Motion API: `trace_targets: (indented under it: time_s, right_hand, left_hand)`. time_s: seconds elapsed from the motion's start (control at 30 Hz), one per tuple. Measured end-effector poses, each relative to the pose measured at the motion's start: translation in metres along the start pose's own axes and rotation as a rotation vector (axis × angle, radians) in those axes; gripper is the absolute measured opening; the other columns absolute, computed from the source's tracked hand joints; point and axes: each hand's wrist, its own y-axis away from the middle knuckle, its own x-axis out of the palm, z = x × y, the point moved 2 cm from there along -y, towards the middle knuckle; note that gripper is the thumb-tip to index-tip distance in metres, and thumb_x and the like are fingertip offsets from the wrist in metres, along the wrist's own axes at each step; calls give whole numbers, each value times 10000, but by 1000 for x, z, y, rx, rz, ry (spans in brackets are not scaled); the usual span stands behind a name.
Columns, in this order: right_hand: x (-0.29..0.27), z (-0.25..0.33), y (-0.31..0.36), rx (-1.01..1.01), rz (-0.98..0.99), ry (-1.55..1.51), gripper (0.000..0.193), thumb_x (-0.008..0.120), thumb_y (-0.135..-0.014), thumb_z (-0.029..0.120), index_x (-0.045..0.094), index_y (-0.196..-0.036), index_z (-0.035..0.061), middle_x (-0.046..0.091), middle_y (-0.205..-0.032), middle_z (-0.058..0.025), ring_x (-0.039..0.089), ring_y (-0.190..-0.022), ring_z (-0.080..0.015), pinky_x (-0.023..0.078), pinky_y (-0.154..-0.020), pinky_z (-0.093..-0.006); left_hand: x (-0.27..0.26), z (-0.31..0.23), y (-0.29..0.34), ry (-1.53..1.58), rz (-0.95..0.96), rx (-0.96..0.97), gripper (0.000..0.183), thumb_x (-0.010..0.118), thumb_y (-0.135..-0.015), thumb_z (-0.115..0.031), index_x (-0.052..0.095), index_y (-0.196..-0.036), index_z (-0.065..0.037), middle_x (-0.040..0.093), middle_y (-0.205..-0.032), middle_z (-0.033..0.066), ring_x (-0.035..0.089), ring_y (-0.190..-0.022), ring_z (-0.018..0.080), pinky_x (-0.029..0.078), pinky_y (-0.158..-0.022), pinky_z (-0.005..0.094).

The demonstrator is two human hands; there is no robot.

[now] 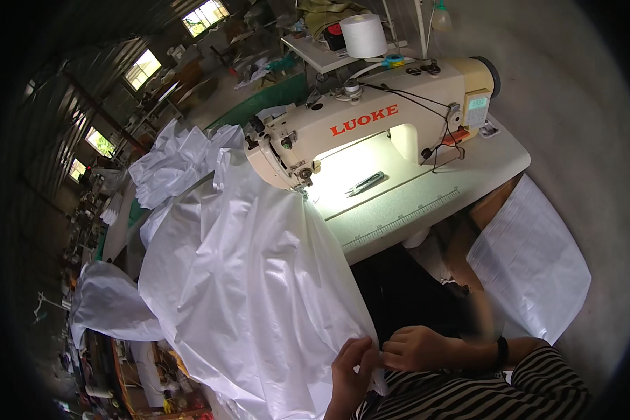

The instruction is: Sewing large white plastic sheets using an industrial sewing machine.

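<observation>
A large sheet of shiny white fabric (252, 273) drapes from the needle area of a sewing machine (371, 115) down toward my lap. At its lower right edge, my left hand (353, 360) pinches the cloth between thumb and fingers. Close beside it, my right hand (416, 348) has its fingers curled onto the same edge, the two hands nearly touching. A dark band circles my right wrist. Under the machine's lit arm, thread snips (365, 183) lie on the machine table (427, 203), away from both hands.
A white thread cone (363, 36) stands on a shelf behind the machine. More white fabric (178, 157) is bunched at the far left of the machine. On the right, a white sheet (535, 255) hangs below the table's edge. A cluttered shelf (147, 371) sits at lower left.
</observation>
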Motion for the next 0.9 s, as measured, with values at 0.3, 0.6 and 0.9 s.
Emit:
trace_targets:
  time_s: [0.3,0.6,0.9]
  right_hand:
    - [62,-82,-38,589,15,-998,357,603,-971,258,498,-1228,32,571,-1190,-140,548,-1143,-230,452,-957,-358]
    - [30,-109,-88,660,-136,-434,532,534,-984,262,394,-1422,-6,698,-900,-169,699,-707,-306,574,-637,-353]
    - [68,-68,-84,610,191,528,658,606,-786,125,454,-1394,-78,605,-640,-48,627,-505,-170,468,-392,-316]
  left_hand:
    - [-9,-8,-23,-416,-74,262,143,677,-732,-9,593,-832,-68,636,-806,105,656,-701,290,523,-587,349]
    - [-11,19,-24,-446,424,235,253,684,-796,-115,570,-1021,-92,601,-836,95,653,-735,296,534,-628,407]
    - [-119,72,-82,-803,-312,14,531,747,-785,-205,587,-1281,-101,575,-1323,136,487,-1269,377,371,-1060,505]
